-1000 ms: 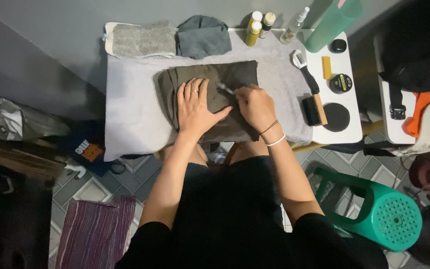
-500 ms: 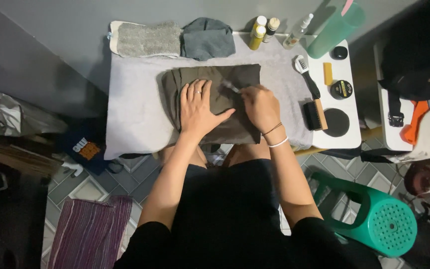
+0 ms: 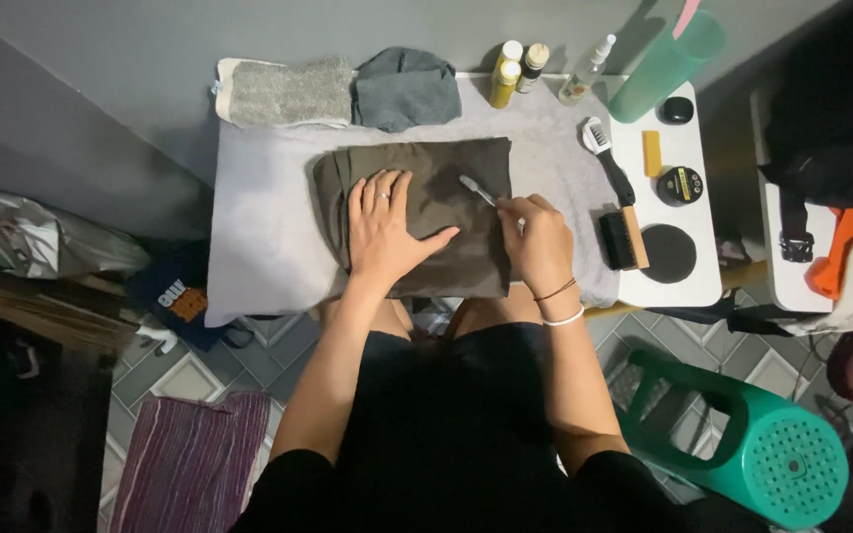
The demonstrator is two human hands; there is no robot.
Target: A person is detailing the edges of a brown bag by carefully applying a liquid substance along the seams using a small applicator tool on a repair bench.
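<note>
A folded dark olive garment (image 3: 456, 163) lies on a grey towel (image 3: 259, 217) spread over a small table. My left hand (image 3: 385, 229) presses flat on the garment, fingers spread, a ring on one finger. My right hand (image 3: 535, 242) grips a small white toothbrush (image 3: 476, 189), whose head rests on the garment's upper right part. Bracelets circle my right wrist.
Folded grey cloths (image 3: 288, 91) (image 3: 407, 87) lie at the table's back. Bottles (image 3: 507, 74), a spray bottle (image 3: 586, 71) and a green cup (image 3: 663, 64) stand behind. Brushes (image 3: 609, 163) (image 3: 624, 237), round tins (image 3: 681, 185) and a black lid (image 3: 668, 253) sit right. A green stool (image 3: 752, 444) stands on the floor.
The toothbrush and my right hand have shifted slightly across the garment. My left hand stays pressed in place.
</note>
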